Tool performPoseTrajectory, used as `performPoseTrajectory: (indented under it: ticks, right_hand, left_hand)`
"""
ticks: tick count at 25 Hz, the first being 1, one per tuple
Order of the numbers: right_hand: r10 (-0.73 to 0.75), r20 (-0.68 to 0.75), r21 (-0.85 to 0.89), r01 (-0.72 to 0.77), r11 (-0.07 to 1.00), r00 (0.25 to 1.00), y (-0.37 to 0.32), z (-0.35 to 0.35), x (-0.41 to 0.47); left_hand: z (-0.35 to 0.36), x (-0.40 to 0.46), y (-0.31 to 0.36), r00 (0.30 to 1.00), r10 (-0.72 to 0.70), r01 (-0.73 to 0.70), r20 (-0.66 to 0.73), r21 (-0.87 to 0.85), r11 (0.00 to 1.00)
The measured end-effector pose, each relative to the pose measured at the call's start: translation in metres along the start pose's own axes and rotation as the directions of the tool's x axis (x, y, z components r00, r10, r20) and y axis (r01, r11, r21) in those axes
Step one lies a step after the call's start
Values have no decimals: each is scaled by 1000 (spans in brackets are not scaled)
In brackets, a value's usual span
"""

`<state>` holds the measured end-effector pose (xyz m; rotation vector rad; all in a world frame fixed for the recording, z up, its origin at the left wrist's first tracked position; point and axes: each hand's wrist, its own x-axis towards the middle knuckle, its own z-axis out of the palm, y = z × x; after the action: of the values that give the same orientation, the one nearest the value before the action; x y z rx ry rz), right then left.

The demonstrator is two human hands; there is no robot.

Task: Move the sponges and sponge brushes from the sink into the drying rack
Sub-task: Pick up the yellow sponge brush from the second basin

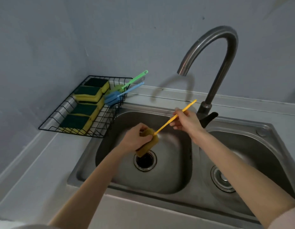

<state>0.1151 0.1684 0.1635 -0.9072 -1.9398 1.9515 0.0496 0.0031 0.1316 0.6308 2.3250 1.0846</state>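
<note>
A yellow sponge brush (165,124) is held over the left basin of the steel sink (195,152). My left hand (135,139) grips its wet sponge head, just above the drain. My right hand (186,121) pinches the thin yellow handle near its upper end. The black wire drying rack (108,118) stands on the counter at the left. It holds several yellow-and-green sponges (87,94), a blue sponge brush (113,97) and a green sponge brush (135,79) whose handles stick out over the rack's right edge.
A tall curved faucet (214,66) rises behind the divider between the two basins, close to my right hand. The left drain (145,161) is open; the right basin's drain (223,179) has a strainer. Grey walls close in at the back and left.
</note>
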Motion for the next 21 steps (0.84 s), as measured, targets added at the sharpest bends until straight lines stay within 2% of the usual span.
performPoseTrajectory:
  ticks: [2, 6, 13, 17, 21]
  right_hand:
    - [-29, -9, 73, 30, 997, 1000, -15, 18, 3]
    - [-70, -13, 90, 71, 993, 997, -38, 54, 20]
    - [-121, 31, 114, 117, 987, 992, -58, 111, 56]
    - [-94, 29, 47, 92, 995, 995, -54, 128, 79]
    - [-56, 16, -16, 56, 998, 998, -40, 134, 98]
  left_hand:
    - [-38, 0, -8, 999, 23, -20, -40, 76, 997]
    - [-102, 12, -21, 989, 68, -48, -128, 157, 986]
    - [-163, 67, -41, 954, 68, 17, -293, 280, 960]
    - [-164, 102, -61, 964, 26, 52, -266, 282, 958]
    - [-154, 126, -80, 970, -5, 58, -241, 211, 976]
